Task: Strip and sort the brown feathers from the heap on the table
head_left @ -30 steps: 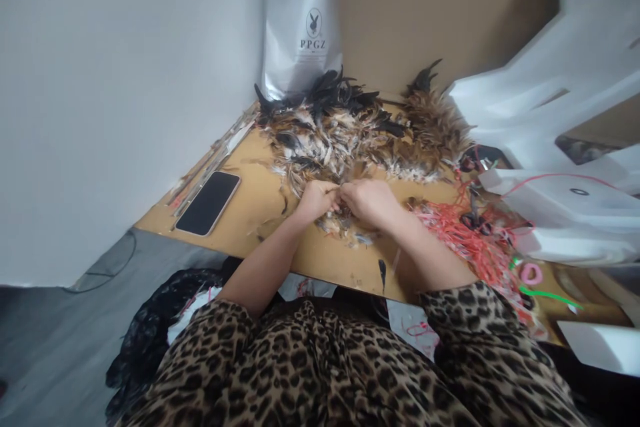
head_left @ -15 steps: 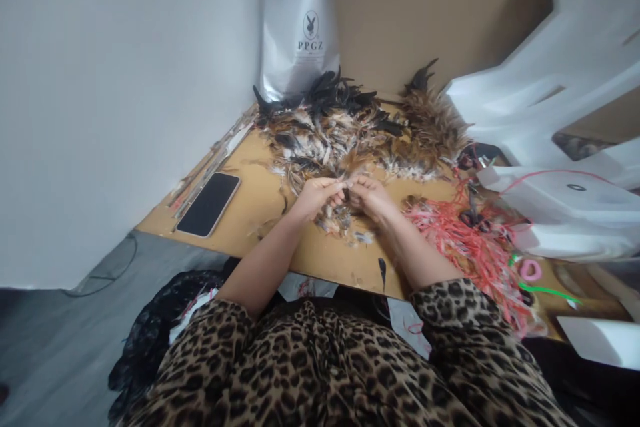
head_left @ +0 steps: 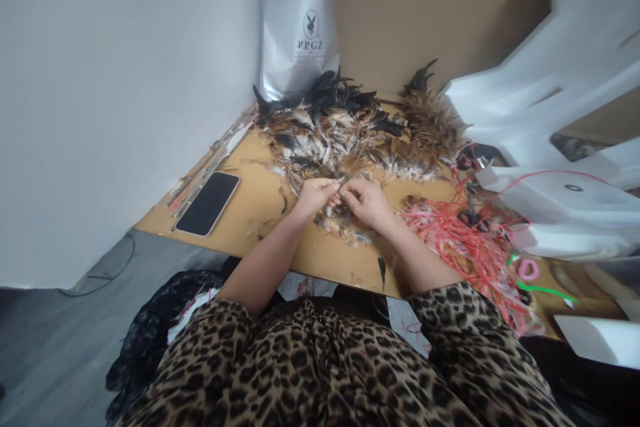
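My left hand (head_left: 319, 197) is closed in a pinch on a brown feather (head_left: 350, 167) whose fluffy end points away from me. Beside it, my right hand (head_left: 367, 202) has its fingers curled in at the feather's lower part; whether anything sits between those fingertips is hidden. Both hands hover over the table's front, almost touching. Beneath them lie small loose feather scraps (head_left: 340, 221). Just beyond spreads a large pile of brown, white and black feathers (head_left: 325, 127).
A phone (head_left: 207, 203) lies at the left of the table (head_left: 320, 260). Pink-red plastic strands (head_left: 465, 240) heap up at the right, by a white sewing machine (head_left: 560, 200). A silver bag (head_left: 295, 27) stands at the back. A brown feather bunch (head_left: 433, 117) lies back right.
My right hand has shifted slightly and turned, its fingers curling lower beside the left hand. The left hand stays nearly in place, still pinching the feather.
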A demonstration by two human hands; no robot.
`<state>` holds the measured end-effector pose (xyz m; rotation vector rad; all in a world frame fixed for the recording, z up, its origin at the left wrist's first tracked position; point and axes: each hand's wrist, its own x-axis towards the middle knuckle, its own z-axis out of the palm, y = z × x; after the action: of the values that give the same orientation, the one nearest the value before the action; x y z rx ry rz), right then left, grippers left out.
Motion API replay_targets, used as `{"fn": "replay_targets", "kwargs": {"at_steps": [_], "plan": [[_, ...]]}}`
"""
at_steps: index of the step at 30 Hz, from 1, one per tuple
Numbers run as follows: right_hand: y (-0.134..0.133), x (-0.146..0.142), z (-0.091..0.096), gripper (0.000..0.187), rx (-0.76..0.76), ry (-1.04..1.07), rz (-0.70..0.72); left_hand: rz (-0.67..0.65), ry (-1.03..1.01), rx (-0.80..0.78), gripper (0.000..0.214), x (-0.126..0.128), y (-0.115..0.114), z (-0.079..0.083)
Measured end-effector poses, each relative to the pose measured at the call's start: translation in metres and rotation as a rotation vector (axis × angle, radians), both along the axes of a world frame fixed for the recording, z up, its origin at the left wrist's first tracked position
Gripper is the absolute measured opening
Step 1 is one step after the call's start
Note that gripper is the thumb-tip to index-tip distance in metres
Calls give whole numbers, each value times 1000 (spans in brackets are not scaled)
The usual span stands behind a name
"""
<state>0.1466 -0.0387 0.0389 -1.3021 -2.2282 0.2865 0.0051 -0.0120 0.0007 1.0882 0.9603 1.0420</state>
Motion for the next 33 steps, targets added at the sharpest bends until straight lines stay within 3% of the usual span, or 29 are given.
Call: {"fn": "replay_targets", "kwargs": {"at_steps": [4, 6, 8, 10, 13, 16, 20, 27, 33], "plan": [[1, 1, 9, 24, 69, -221, 21, -49, 129, 38, 15, 0, 2, -7], [7, 5, 20, 26, 79, -317, 79, -144, 225, 79, 17, -1, 1, -8], [17, 13, 30, 24, -4, -314, 163, -302, 284, 132, 20, -3, -2, -6], [28, 22, 36, 19, -199, -170, 264, -446, 229, 181, 22, -5, -6, 0], [35, 32, 30, 19, -482, 238, 263, -428, 58, 156, 25, -6, -9, 6], [31, 29, 9, 21, -601, 593, 77, -379, -161, -4, 24, -6, -8, 5], [23, 18, -13, 20, -627, 962, 89, -427, -414, -207, 24, -4, -7, 2], [22, 11, -16, 18, -624, 1037, 146, -540, -602, -383, 13, -6, -9, 6], [21, 12, -22, 19, -588, 1009, 74, -582, -624, -469, 6, -4, -10, 8]]}}
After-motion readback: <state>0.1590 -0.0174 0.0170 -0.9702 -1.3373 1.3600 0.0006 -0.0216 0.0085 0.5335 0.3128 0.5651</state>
